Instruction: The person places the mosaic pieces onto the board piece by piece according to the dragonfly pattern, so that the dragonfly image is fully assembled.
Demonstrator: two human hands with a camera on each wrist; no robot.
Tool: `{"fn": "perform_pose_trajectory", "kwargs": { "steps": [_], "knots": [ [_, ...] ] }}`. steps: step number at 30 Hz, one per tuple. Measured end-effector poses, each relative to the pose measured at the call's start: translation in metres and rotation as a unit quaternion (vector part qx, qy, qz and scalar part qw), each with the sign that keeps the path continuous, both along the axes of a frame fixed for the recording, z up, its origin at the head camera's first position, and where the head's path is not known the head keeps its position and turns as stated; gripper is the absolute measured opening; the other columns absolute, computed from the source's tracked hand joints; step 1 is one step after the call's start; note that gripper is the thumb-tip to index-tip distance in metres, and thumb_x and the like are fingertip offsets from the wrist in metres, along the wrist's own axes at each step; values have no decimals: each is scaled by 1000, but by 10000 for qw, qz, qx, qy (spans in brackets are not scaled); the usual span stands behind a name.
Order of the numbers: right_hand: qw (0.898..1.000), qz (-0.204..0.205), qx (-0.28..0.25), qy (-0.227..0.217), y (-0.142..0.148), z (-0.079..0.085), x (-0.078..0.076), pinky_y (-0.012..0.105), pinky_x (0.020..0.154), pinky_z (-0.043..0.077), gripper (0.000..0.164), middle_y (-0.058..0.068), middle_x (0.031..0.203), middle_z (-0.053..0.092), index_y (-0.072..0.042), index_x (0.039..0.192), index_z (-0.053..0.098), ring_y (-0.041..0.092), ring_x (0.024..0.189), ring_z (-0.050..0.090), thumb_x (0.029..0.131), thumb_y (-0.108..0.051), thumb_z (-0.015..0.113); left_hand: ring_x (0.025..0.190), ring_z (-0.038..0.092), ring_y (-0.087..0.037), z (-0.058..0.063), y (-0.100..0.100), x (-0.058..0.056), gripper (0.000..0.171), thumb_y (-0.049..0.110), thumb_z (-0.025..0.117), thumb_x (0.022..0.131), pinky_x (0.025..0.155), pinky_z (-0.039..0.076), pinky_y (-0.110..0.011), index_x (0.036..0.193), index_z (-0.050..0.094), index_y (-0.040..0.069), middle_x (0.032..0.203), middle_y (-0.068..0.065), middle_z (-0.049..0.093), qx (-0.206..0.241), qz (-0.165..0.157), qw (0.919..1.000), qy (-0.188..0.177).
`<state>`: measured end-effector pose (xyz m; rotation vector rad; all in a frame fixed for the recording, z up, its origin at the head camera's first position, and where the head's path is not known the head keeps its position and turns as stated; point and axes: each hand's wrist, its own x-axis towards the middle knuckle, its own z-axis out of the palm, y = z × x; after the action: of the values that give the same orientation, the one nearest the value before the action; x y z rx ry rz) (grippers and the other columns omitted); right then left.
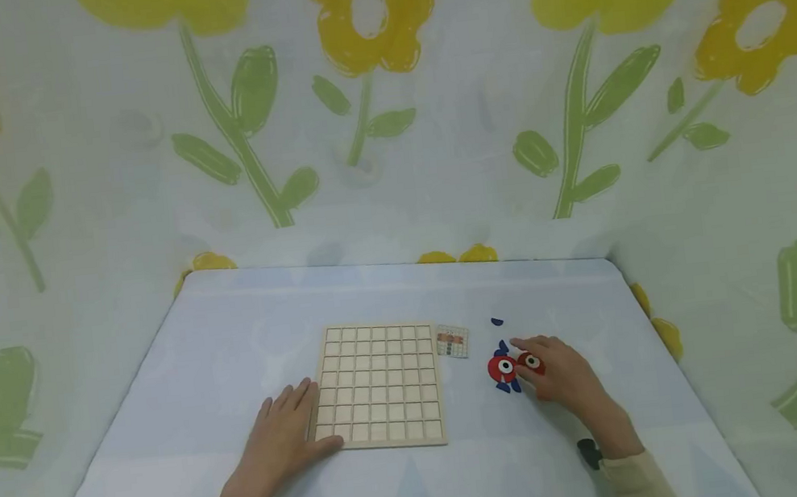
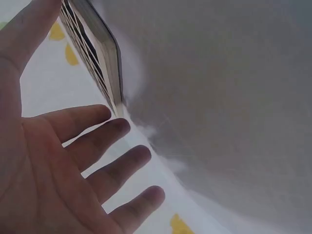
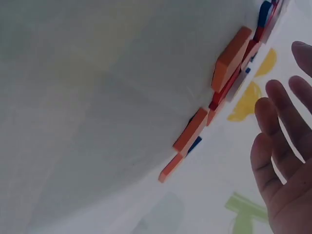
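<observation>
A square wooden grid board (image 1: 377, 380) lies on the table. My left hand (image 1: 283, 435) rests at its left edge, fingers spread, thumb along the near left corner; in the left wrist view the left hand (image 2: 63, 161) has straight fingers beside the board's side (image 2: 109, 63). At the right, a red round piece with an eye-like white ring (image 1: 496, 368) lies among small dark blue pieces (image 1: 509, 387). My right hand (image 1: 565, 373) is over a second red eyed piece (image 1: 541, 363), partly hidden by it. The right wrist view shows the right hand's fingers (image 3: 287, 122) extended, apart from the pieces.
A small printed card (image 1: 453, 341) lies just right of the board. Farther back is a lone dark blue half-round piece (image 1: 497, 321). Flower-patterned cloth (image 1: 391, 176) stands behind and beside the white table (image 1: 259, 312). Orange-edged pieces (image 3: 190, 130) show in the right wrist view.
</observation>
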<state>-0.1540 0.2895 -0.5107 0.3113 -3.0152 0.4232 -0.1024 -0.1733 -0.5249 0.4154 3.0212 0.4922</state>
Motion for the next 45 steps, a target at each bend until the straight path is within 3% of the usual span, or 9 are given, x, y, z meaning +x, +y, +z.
{"fn": "perform_pose_trajectory", "kwargs": {
  "steps": [4,11,21,27,33,38,41,45],
  "knots": [
    [9996,226,179,60,-9,-2,-2,42,83,60,48,6,111,70,-16,129,71,23,99,64,85,-30,85,140,38,-49,0,0,0,101,63,76,81,114,27,-70,150,43,-4,153,-25,43,-29,18,9997,-222],
    [9983,461,348,-83,-24,-6,-11,41,84,59,37,5,106,70,-14,119,76,22,97,62,86,-30,83,140,37,-51,4,0,2,100,61,76,81,113,27,-70,148,45,-7,153,-26,43,-83,14,9997,-250],
    [9980,315,428,-333,-24,-9,-16,34,78,58,27,1,97,67,-15,110,79,17,84,57,86,-26,84,142,34,-49,-2,4,2,104,64,77,79,115,24,-70,151,43,-3,157,-20,40,120,70,9993,-347],
    [9986,329,332,-241,-25,-9,-15,32,76,59,27,0,94,67,-16,108,79,16,83,57,85,-27,84,143,34,-48,-6,1,1,104,65,77,78,115,24,-69,150,44,-2,158,-19,40,115,34,9997,-232],
    [9975,617,86,328,-28,-9,-12,29,70,57,23,-3,91,66,-17,101,79,12,79,56,82,-27,87,144,34,-48,-6,0,0,103,65,77,78,116,24,-69,150,45,-2,159,-18,39,185,9,9996,-215],
    [9910,926,-162,956,-42,-6,-13,30,72,60,26,-1,96,69,-18,102,79,13,82,62,80,-27,88,144,33,-47,-6,-2,-3,104,64,77,78,116,24,-68,151,43,-1,160,-17,37,223,-33,9995,-198],
    [9843,1134,-460,1271,-55,-4,-18,26,67,59,27,-1,96,70,-17,104,79,13,78,62,80,-26,89,145,32,-46,-8,-3,-4,104,64,76,79,117,25,-66,152,42,-1,160,-16,36,212,-52,9995,-211],
    [9682,1535,-1002,1704,-75,-1,-25,21,56,49,29,-2,95,70,-16,108,78,12,70,55,81,-23,88,145,33,-46,-7,-1,-5,104,64,77,79,117,25,-66,153,42,0,161,-14,36,203,-33,9993,-301]
  ]
}}
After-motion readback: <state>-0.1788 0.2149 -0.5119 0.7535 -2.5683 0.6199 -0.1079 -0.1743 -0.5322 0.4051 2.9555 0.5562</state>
